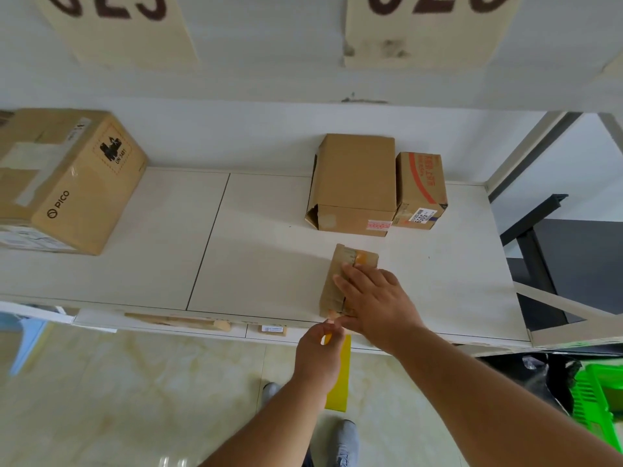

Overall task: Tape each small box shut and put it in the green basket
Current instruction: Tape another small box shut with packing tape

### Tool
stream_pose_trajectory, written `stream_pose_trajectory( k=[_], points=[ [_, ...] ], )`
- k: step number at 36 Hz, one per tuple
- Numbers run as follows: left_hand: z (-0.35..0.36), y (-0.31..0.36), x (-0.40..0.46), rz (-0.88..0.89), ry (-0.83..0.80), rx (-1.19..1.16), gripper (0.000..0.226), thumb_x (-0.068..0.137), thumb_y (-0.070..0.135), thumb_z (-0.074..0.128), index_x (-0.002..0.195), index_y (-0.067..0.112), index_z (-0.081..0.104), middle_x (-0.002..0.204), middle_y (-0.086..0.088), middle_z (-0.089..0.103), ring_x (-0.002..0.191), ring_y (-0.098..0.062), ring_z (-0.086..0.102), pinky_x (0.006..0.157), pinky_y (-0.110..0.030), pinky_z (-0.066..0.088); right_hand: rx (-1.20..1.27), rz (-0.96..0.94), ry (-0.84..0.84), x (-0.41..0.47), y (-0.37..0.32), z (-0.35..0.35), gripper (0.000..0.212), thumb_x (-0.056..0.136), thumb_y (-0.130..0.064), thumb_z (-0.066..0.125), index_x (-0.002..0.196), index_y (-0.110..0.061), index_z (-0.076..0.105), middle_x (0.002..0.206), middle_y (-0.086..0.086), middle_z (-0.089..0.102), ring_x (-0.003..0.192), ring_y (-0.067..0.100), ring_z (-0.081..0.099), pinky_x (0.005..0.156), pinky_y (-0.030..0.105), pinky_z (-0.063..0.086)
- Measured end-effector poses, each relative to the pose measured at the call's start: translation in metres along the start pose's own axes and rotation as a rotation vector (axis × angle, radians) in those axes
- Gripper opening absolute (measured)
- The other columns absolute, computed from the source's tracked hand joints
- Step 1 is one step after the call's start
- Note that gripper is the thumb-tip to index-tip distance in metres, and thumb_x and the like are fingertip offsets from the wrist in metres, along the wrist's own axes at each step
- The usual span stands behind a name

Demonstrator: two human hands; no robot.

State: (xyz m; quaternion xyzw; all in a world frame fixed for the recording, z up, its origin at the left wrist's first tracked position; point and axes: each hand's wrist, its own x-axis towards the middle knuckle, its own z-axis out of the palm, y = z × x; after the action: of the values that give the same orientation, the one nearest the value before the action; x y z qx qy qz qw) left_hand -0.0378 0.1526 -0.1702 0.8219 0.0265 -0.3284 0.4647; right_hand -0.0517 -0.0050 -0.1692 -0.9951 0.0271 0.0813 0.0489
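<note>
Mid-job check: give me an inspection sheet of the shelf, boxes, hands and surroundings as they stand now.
Surface: white shelf, seam line across it.
Job's things: small box near front edge; green basket at lower right on floor.
Clutter: PICO box at left; plain brown box touching red-printed box behind.
Hands: right hand flat on small box; left hand pinches yellow strip.
Cables: nothing seen.
Surroundings: numbered cardboard signs on the wall, tiled floor.

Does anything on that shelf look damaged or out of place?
Yes. The plain brown box at the back of the shelf has its left end gaping open, flaps loose. The wall labels above look stained.
</note>
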Motion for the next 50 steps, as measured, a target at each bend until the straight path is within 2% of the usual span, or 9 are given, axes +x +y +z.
stream_pose_trajectory(
  k=[9, 14, 19, 27, 33, 39, 46, 48, 50],
  points=[
    [-0.008, -0.017, 0.001, -0.047, -0.013, 0.027, 0.009, 0.094, 0.025, 0.063, 0.089, 0.030, 0.069, 0.112, 0.016, 0.064, 0.112, -0.007, 0.059, 0.091, -0.016, 0.039, 0.014, 0.124, 0.140, 0.007, -0.011, 0.004, 0.078, 0.074, -0.068, 0.072, 0.135, -0.021, 0.061, 0.139, 0.002, 0.060, 0.127, 0.027, 0.054, 0.099, 0.044, 0.047],
    [-0.018, -0.026, -0.004, -0.084, -0.012, 0.046, 0.016, 0.095, 0.031, 0.063, 0.108, 0.025, 0.069, 0.119, 0.012, 0.065, 0.113, -0.009, 0.058, 0.094, -0.019, 0.042, -0.008, 0.169, 0.182, 0.008, -0.025, 0.004, 0.077, 0.075, -0.070, 0.065, 0.132, -0.018, 0.059, 0.136, 0.004, 0.058, 0.124, 0.029, 0.053, 0.103, 0.046, 0.043],
    [-0.026, -0.020, -0.005, -0.046, -0.021, 0.039, 0.016, 0.095, 0.028, 0.063, 0.082, 0.038, 0.063, 0.112, 0.016, 0.064, 0.108, -0.005, 0.058, 0.095, -0.020, 0.042, -0.010, 0.222, 0.242, 0.011, -0.031, 0.008, 0.064, 0.083, -0.067, 0.060, 0.122, -0.015, 0.062, 0.126, 0.006, 0.061, 0.112, 0.032, 0.057, 0.097, 0.048, 0.046],
    [-0.036, -0.016, -0.002, -0.061, -0.018, 0.009, 0.021, 0.096, 0.035, 0.060, 0.111, 0.025, 0.071, 0.113, 0.017, 0.064, 0.111, -0.009, 0.058, 0.096, -0.024, 0.042, -0.051, 0.227, 0.211, 0.010, -0.037, 0.013, 0.085, 0.066, -0.066, 0.082, 0.126, -0.011, 0.061, 0.129, 0.010, 0.060, 0.118, 0.034, 0.055, 0.101, 0.047, 0.045],
    [-0.045, -0.007, -0.002, -0.074, -0.021, -0.035, 0.019, 0.097, 0.034, 0.059, 0.111, 0.028, 0.070, 0.111, 0.016, 0.061, 0.108, -0.011, 0.057, 0.100, -0.031, 0.046, -0.040, 0.168, 0.226, 0.006, -0.026, 0.009, 0.073, 0.092, -0.067, 0.038, 0.135, -0.013, 0.062, 0.138, 0.010, 0.062, 0.126, 0.033, 0.057, 0.103, 0.048, 0.049],
    [-0.053, 0.006, -0.007, -0.154, -0.008, -0.169, 0.018, 0.099, 0.039, 0.054, 0.090, 0.033, 0.068, 0.100, 0.011, 0.064, 0.098, -0.015, 0.061, 0.097, -0.041, 0.050, -0.074, 0.153, 0.141, 0.014, -0.026, 0.008, 0.073, 0.082, -0.058, 0.072, 0.133, -0.008, 0.062, 0.131, 0.013, 0.064, 0.118, 0.033, 0.060, 0.095, 0.047, 0.054],
    [-0.074, 0.028, -0.029, -0.092, -0.010, -0.399, 0.011, 0.096, 0.028, 0.065, 0.103, 0.028, 0.074, 0.117, 0.019, 0.067, 0.102, -0.001, 0.062, 0.079, -0.025, 0.052, -0.090, 0.114, -0.053, -0.002, -0.034, -0.015, 0.090, 0.101, -0.057, 0.048, 0.163, -0.011, 0.003, 0.171, 0.010, 0.003, 0.158, 0.030, 0.002, 0.126, 0.039, 0.001],
    [-0.083, 0.038, -0.038, -0.043, -0.022, -0.424, 0.014, 0.096, 0.024, 0.065, 0.100, 0.030, 0.077, 0.124, 0.021, 0.066, 0.108, 0.000, 0.063, 0.092, -0.029, 0.054, 0.187, 0.200, 0.085, -0.021, -0.042, -0.034, 0.067, 0.104, -0.042, 0.046, 0.161, -0.015, 0.024, 0.169, 0.006, 0.021, 0.155, 0.025, 0.016, 0.126, 0.034, 0.011],
    [-0.090, 0.047, -0.050, -0.018, -0.047, -0.446, 0.016, 0.097, 0.027, 0.065, 0.099, 0.037, 0.076, 0.129, 0.025, 0.063, 0.112, -0.005, 0.064, 0.098, -0.039, 0.055, 0.521, 0.375, 0.227, -0.045, -0.053, -0.061, 0.033, 0.103, -0.033, 0.051, 0.135, -0.024, 0.055, 0.138, -0.004, 0.058, 0.129, 0.020, 0.052, 0.107, 0.033, 0.044]
  ],
)
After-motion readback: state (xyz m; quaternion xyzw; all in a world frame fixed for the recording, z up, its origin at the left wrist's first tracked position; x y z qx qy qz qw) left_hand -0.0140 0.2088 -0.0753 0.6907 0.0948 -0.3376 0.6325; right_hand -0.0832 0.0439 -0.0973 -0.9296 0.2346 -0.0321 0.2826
